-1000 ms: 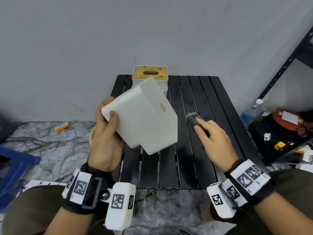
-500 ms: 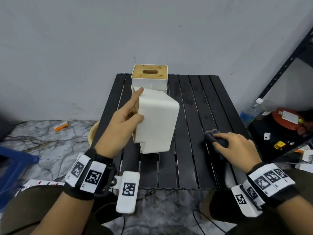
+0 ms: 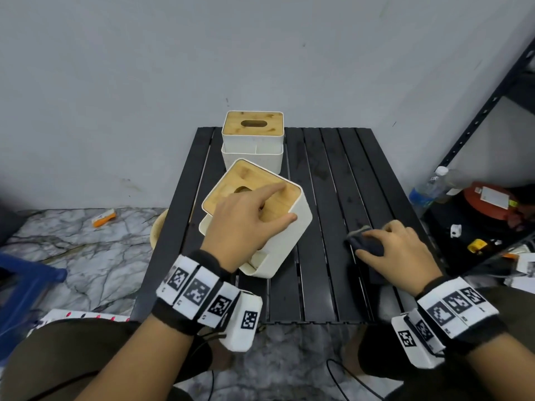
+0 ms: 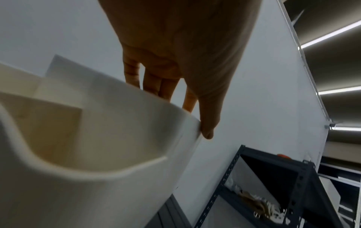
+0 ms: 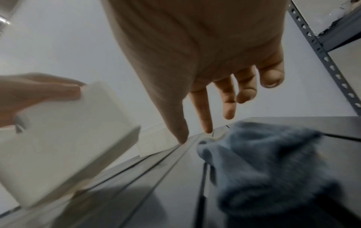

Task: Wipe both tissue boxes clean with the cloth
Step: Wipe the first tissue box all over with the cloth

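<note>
The near tissue box [image 3: 286, 241], white with a bamboo lid, sits tilted at the middle of the black slatted table [image 3: 333, 183], lid facing up. My left hand [image 3: 275, 204] grips it from above, index finger across the lid and thumb on the right edge; the left wrist view shows the fingers [image 4: 152, 83] hooked over the box's [image 4: 97, 154] rim. A second, matching tissue box [image 3: 252, 140] stands upright at the table's far edge. The blue-grey cloth [image 3: 367, 244] lies crumpled on the table's right side. My right hand [image 3: 385, 241] rests over it, fingers [image 5: 228, 100] loose above the cloth [image 5: 263, 169].
A dark metal shelf rack [image 3: 477, 125] rises at the right, with a water bottle [image 3: 425, 189] and a red object [image 3: 492, 198] on its low shelf. A tan bowl [image 3: 157, 227] sits off the table's left edge. A blue stool [image 3: 23, 285] stands at the far left.
The near box has been turned from bottom-up to lid-up and lowered toward the table; my left hand shifted from its side to its top. My right hand drew the cloth to the right.
</note>
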